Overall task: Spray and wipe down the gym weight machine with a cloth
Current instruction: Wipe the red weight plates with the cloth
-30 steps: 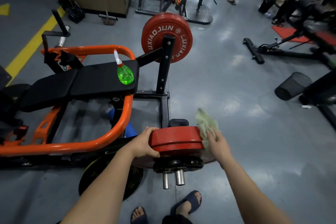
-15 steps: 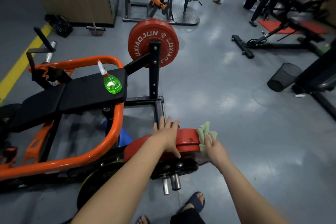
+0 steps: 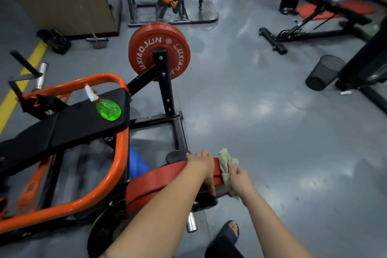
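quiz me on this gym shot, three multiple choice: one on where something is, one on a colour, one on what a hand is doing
1. Where is the green spray bottle?
A. on the floor
B. lying on the black bench pad
C. in the wire bin

2. What colour is the weight plate being wiped?
A. red
B. white
C. green

3. What is the right hand doing?
A. hanging free
B. squeezing a spray trigger
C. pressing the cloth against the plate's edge

Answers:
1 B: the bottle lies on its side on the pad.
2 A: the plate that the left hand holds is red.
3 C: its fingers bunch the pale green cloth at the rim.
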### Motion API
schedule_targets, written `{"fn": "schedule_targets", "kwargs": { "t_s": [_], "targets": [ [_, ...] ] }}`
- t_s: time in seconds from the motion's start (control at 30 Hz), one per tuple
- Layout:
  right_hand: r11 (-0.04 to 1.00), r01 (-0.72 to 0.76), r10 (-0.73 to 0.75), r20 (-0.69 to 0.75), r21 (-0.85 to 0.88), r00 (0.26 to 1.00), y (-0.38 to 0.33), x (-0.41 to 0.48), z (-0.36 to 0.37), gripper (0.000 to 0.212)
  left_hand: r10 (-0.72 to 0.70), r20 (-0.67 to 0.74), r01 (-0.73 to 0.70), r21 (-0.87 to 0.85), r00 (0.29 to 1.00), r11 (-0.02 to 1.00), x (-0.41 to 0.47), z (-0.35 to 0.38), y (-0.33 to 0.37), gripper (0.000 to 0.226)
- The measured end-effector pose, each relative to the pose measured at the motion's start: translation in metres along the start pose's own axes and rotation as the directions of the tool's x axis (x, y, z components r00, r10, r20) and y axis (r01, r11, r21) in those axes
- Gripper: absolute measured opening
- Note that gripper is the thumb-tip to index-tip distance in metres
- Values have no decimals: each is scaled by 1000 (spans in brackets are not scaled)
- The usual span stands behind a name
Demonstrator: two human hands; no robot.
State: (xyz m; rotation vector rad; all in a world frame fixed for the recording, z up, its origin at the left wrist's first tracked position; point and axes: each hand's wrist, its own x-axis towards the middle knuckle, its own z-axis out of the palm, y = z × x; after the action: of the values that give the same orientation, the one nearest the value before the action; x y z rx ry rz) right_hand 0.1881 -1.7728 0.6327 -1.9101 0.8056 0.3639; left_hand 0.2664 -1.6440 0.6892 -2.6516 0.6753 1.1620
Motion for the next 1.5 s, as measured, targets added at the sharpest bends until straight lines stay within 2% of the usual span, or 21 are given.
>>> {"fn": "schedule_targets", "kwargs": {
  "t_s": [0.13, 0.23, 0.37, 0.6, 0.83, 0.97, 1.07, 1.17, 1.23, 1.3, 1.4, 1.5],
  "targets": [
    [997, -44, 46, 14, -68, 999, 0, 18, -5, 47, -8, 20, 8, 10, 1000, 1000, 10, -3, 13, 126],
    [989, -82, 87, 32, -125, 996, 0, 25, -9, 48, 30, -35, -30, 4, 999, 1000, 13, -2, 11, 109],
    [972, -64, 73, 33, -225, 997, 1, 29, -11, 49, 52, -38, -52, -1, 998, 999, 11, -5, 12, 103],
    [934, -26, 30, 5, -355, 1000, 2, 16, -5, 54, 120, -220, -129, -28, 968, 991, 1, 13, -1, 98],
    [874, 49, -89, -61, -483, 994, -8, -11, 11, 49, 183, -406, -241, -94, 895, 966, -12, 42, -34, 88],
    [867, 137, -205, -91, -480, 975, -16, -39, 32, 45, 194, -457, -288, -145, 868, 947, -19, 58, -60, 96],
    [808, 230, -334, -100, -542, 937, -24, -61, 52, 44, 178, -502, -320, -213, 846, 923, -24, 72, -83, 103],
    [776, 264, -388, -104, -572, 916, -34, -72, 72, 45, 154, -554, -366, -297, 818, 882, -32, 87, -105, 107],
    [722, 309, -444, -72, -619, 893, -39, -74, 84, 46, 126, -578, -391, -362, 806, 846, -38, 97, -117, 106],
    [642, 417, -524, 29, -644, 851, -42, -76, 96, 46, 91, -592, -405, -423, 801, 810, -44, 109, -128, 105],
    [550, 628, -627, 225, -551, 746, -44, -79, 115, 47, 44, -571, -382, -486, 819, 786, -50, 122, -142, 103],
    [470, 743, -656, 374, -476, 655, -48, -80, 124, 45, 9, -533, -350, -543, 846, 764, -57, 134, -154, 109]
  ]
}}
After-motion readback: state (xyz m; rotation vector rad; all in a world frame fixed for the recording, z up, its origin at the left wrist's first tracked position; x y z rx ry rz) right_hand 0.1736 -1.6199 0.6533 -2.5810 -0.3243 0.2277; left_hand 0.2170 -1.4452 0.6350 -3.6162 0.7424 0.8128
